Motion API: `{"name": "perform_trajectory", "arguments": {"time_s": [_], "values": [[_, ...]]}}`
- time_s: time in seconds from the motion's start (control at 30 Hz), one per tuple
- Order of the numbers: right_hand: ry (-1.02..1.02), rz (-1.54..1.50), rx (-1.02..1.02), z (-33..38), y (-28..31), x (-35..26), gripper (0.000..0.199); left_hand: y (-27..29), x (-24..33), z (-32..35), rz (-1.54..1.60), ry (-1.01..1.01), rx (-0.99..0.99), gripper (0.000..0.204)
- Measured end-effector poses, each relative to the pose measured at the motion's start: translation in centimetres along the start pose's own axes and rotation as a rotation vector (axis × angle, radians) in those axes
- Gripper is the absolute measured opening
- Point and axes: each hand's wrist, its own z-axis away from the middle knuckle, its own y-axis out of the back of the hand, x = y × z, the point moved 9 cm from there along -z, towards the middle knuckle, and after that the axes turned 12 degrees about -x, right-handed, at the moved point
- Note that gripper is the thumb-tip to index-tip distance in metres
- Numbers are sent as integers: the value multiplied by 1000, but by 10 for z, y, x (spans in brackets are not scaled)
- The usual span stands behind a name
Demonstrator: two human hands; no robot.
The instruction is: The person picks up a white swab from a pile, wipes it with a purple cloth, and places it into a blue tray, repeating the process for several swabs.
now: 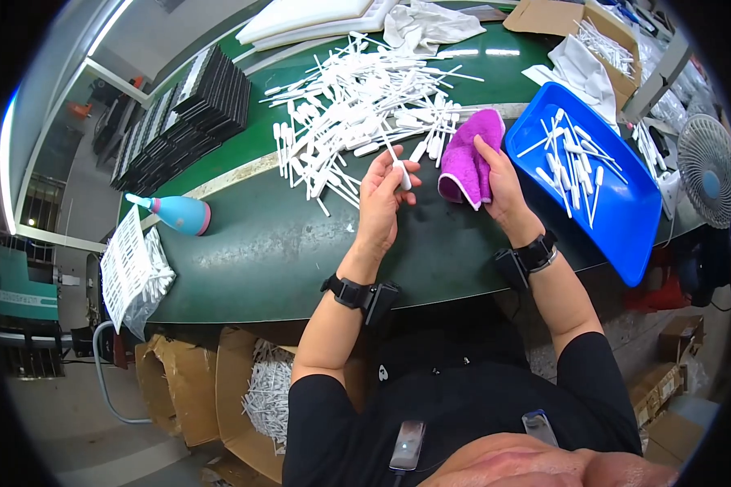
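The person's left hand (384,199) is raised just above the green desk (252,243), its fingers (404,172) pinched shut on a single white plastic pipette (395,159) whose thin stem points up toward the heap behind it. The right hand (499,183) is just beside it, fingers curled closed around a folded purple cloth (469,154) that hangs close to the pipette's bulb end; whether cloth and pipette touch cannot be told. Directly beyond both hands lies a large loose pile of white pipettes (357,101) spread across the desk. To the right of the cloth sits a blue tray (625,219) holding a smaller scatter of the same pipettes. Well off to the left, a light blue spray bottle (175,213) with a pink band lies on its side near the desk's edge, and stacks of black trays (187,109) stand behind it. Both wrists carry black bands.
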Motion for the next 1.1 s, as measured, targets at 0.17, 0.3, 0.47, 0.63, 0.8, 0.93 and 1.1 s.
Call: {"name": "perform_trajectory", "arguments": {"time_s": [0.17,0.3,0.47,0.63,0.8,0.93,1.1], "values": [[-40,6,-11,1,-6,1,35,5,3,1,-14,-28,-15,36],[-79,-250,-125,7,-36,6,38,-7,1,0,-3,2,-60,31],[-147,-271,-290,14,-51,11,35,-39,-27,8,-160,306,-345,27],[-22,-156,-173,5,-21,28,27,-75,-52,31,-185,540,-496,23],[209,-263,11,3,1,2,26,-93,-36,77,-237,681,-508,23],[66,-179,-12,5,9,-2,29,-136,11,82,-520,662,-622,23],[-252,-177,-257,-3,-31,58,33,-176,37,-3,-1154,21,-612,25]]}}
